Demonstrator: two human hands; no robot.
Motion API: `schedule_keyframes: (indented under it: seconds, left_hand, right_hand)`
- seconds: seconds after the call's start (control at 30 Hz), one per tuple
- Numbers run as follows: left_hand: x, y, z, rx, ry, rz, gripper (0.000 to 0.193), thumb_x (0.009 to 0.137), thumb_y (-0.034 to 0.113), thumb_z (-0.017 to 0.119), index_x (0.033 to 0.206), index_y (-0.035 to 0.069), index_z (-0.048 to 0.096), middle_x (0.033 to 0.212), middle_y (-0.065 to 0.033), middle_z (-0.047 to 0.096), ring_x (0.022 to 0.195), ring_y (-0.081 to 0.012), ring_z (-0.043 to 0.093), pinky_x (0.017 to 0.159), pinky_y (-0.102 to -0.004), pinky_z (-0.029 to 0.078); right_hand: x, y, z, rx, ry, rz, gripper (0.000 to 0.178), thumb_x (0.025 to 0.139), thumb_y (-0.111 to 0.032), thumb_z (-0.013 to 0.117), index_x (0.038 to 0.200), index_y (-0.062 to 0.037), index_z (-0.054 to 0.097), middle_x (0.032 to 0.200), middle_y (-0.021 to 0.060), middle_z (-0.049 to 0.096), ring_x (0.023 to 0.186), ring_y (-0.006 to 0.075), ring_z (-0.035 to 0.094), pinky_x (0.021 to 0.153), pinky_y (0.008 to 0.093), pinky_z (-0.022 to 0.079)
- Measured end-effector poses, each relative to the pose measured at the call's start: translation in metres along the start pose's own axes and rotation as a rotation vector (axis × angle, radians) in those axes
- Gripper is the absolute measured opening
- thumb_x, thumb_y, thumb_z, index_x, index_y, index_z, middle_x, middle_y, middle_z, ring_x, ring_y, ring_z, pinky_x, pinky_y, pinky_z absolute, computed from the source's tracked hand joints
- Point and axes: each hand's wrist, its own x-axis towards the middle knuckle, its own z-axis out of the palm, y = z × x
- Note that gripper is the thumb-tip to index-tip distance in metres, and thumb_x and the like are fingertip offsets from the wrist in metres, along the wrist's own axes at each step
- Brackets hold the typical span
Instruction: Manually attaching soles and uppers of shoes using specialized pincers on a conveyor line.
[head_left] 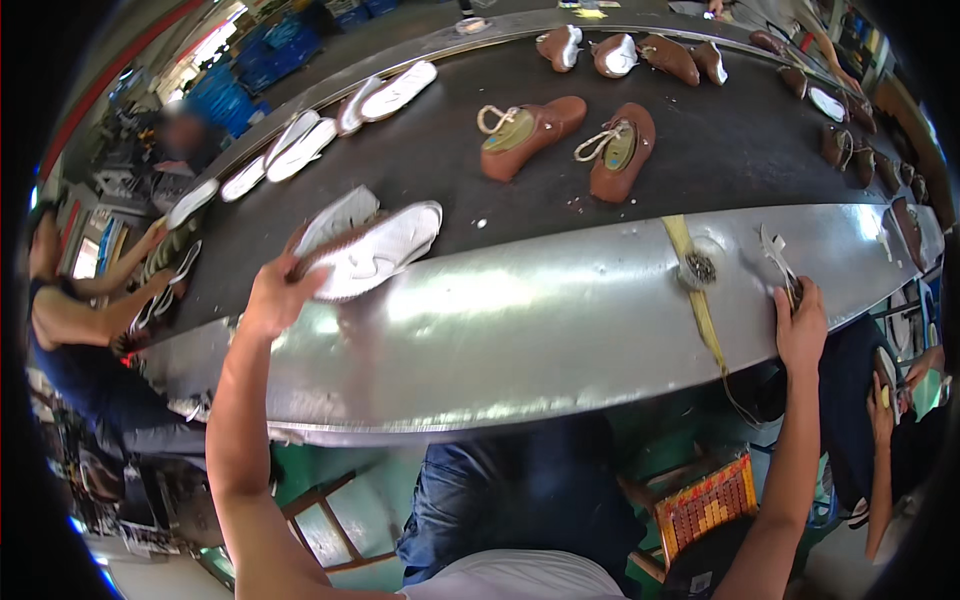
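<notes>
My left hand (pixel 283 294) grips the near end of a pair of white-soled brown shoes (pixel 385 250), tilted with the soles showing, over the edge of the dark belt (pixel 440 150). The fingers behind the pair are partly hidden. At the right, my right hand (pixel 803 322) is closed on the dark handles of what looks like a pair of scissors (pixel 775 248). Its metal blades point away from me above the shiny metal bench (pixel 560 330). Left of the scissors, a small round dish (pixel 697 268) of dark bits sits on a yellow strap (pixel 708 325).
Two brown laced shoes (pixel 533 137) lie mid-belt. White soles (pixel 300 150) line its far left, and several brown shoes (pixel 668 60) stand along its far right. A co-worker (pixel 90 320) handles shoes at the left; another person's arm (pixel 880 450) is at the right. A woven-backed chair (pixel 706 505) stands below the bench.
</notes>
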Motion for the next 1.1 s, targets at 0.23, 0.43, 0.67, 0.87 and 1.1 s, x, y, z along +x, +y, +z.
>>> schedule_keyframes:
  seconds: [0.23,0.43,0.67,0.87,1.1]
  left_hand:
    - [-0.183,-0.024,-0.027,0.746,0.231,0.234,0.059,0.072,0.030,0.082,0.115,-0.006,0.063,0.140,-0.0305,0.044,0.123,-0.0382,0.051,0.102,-0.0430,0.041]
    - [-0.096,0.043,0.015,0.449,-0.232,-0.055,0.078,0.082,0.042,0.072,0.138,-0.006,0.045,0.135,-0.0299,0.052,0.129,-0.0417,0.048,0.107,-0.0431,0.038]
    - [-0.030,0.001,0.034,0.182,-0.185,0.041,0.066,0.090,0.046,0.062,0.134,-0.002,0.054,0.127,-0.0235,0.061,0.115,-0.0320,0.060,0.099,-0.0363,0.045]
    - [-0.178,0.015,0.079,-0.791,-0.071,0.202,0.051,0.095,0.027,0.063,0.142,0.010,0.049,0.112,-0.0050,0.066,0.092,-0.0136,0.063,0.079,-0.0283,0.053]
    - [-0.300,0.000,0.242,-0.968,-0.285,0.168,0.068,0.098,0.019,0.059,0.155,0.011,0.021,0.136,-0.0097,0.045,0.125,-0.0200,0.044,0.109,-0.0336,0.033]
  right_hand:
    - [-0.030,-0.017,-0.010,0.103,0.212,-0.088,0.043,0.095,-0.031,0.060,0.119,0.0047,0.055,0.107,0.0244,0.060,0.099,0.0409,0.060,0.086,0.0437,0.048]
    - [-0.146,-0.100,-0.030,0.771,-0.240,-0.008,0.027,0.099,-0.024,0.055,0.109,0.0014,0.058,0.084,0.0027,0.059,0.075,0.0122,0.056,0.069,0.0266,0.047]
    - [-0.250,-0.167,-0.070,1.393,-1.098,0.392,0.028,0.093,-0.019,0.064,0.112,0.0008,0.055,0.081,0.0030,0.058,0.068,0.0108,0.055,0.063,0.0240,0.045]
    - [-0.287,-0.170,-0.065,1.282,-1.162,0.205,0.029,0.093,-0.019,0.063,0.115,-0.0026,0.054,0.078,0.0019,0.059,0.065,0.0132,0.056,0.064,0.0281,0.048]
    - [-0.296,-0.174,-0.072,0.716,-1.172,-0.218,0.020,0.095,-0.018,0.059,0.106,-0.0003,0.059,0.078,0.0075,0.066,0.073,0.0147,0.065,0.069,0.0294,0.051]
